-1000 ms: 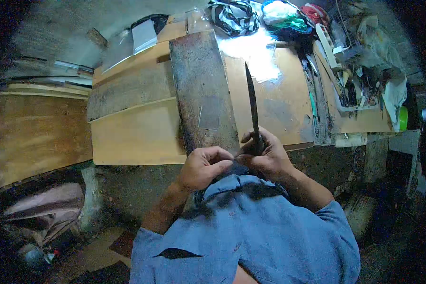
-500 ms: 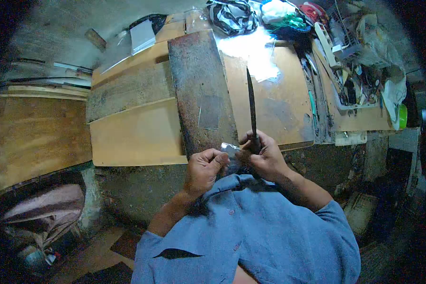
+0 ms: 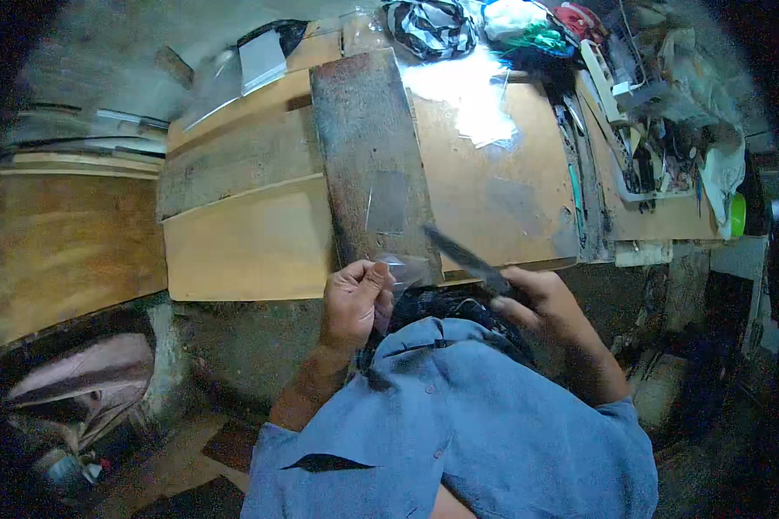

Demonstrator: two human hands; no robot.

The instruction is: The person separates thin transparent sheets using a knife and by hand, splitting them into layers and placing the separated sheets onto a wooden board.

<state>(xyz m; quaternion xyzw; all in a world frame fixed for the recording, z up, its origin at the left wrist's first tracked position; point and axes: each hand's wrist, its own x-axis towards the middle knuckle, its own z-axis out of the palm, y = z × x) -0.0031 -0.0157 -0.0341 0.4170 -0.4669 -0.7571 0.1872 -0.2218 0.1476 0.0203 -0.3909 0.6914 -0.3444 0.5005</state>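
Note:
My left hand (image 3: 355, 303) is closed, pinching a small clear sheet (image 3: 407, 270) between thumb and fingers. The sheet sticks out to the right over the near end of a worn wooden plank (image 3: 359, 121); glass or plastic, I cannot tell. My right hand (image 3: 538, 303) is wrapped around the handle of a long, dark, tapered file (image 3: 463, 253), blurred by motion. Its tip points up and left, close to the clear sheet but apart from it. On the plank lies another thin rectangular sheet (image 3: 388, 201), just beyond my left hand.
The plank lies across a wooden bench (image 3: 251, 251). Bright light falls on several sheets (image 3: 485, 121) at the back. A tray of tools (image 3: 658, 186) stands at the right, with a striped bag (image 3: 430, 30) behind. Another wooden panel (image 3: 69, 246) is at far left.
My right hand has moved right, away from my left, and the file has swung from upright to slanting up-left. My left hand has shifted slightly left with the clear sheet.

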